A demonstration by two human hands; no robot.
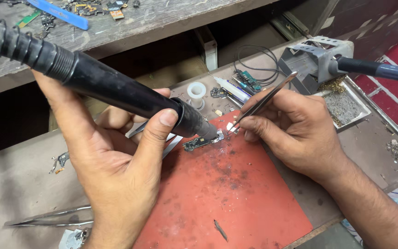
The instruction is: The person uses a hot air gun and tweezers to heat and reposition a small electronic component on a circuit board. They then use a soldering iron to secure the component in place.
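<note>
Left hand [116, 161] is gripping the thick black hot-air handle [130, 94], nozzle aimed down at the small dark circuit board [198, 143] lying on the red rubber mat [226, 193] on the worktop. Right hand [291, 127] is pinching slim steel tweezers [263, 102], tips just beside the board's right end. Board is looking light, thin and fragile; best held by its edges.

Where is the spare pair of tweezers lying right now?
In the head view, the spare tweezers lie at the lower left on the grey bench, left of the red mat and below the left hand.
</note>
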